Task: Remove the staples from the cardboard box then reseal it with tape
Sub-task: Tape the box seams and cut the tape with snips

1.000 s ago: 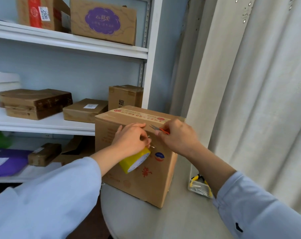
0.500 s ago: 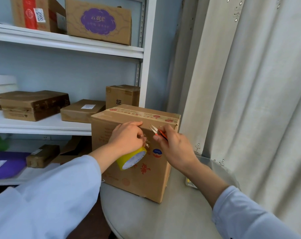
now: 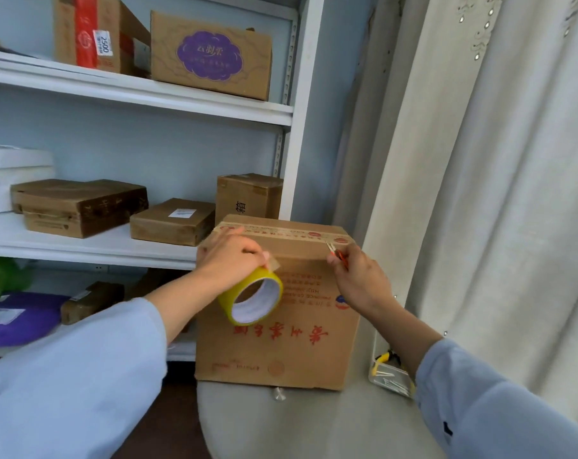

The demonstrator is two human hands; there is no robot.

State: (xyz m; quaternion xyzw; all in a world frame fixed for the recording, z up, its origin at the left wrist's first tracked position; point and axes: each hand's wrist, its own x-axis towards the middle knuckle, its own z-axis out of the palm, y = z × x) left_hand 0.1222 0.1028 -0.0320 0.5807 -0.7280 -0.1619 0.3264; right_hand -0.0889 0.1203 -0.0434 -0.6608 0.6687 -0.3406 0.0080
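Observation:
A brown cardboard box (image 3: 297,346) with red print stands on a round grey table (image 3: 314,425). Printed tape runs along its top. My left hand (image 3: 229,260) grips a yellow tape roll (image 3: 252,298) against the box's front, near the upper left corner, with a short tape end under my thumb. My right hand (image 3: 359,276) holds small orange-handled scissors (image 3: 334,251) at the box's upper right edge, blades pointing up. A strip of clear tape seems to lie across the front between the two hands.
White shelves (image 3: 115,246) to the left carry several cardboard boxes and a white foam box. A pale curtain (image 3: 480,193) hangs on the right. A clear tray (image 3: 392,379) with metal bits and yellow-handled pliers sits by the box's right side.
My hands have drawn apart along the box front: the left with the roll went left, the right with the scissors went to the right edge. The camera view shifted.

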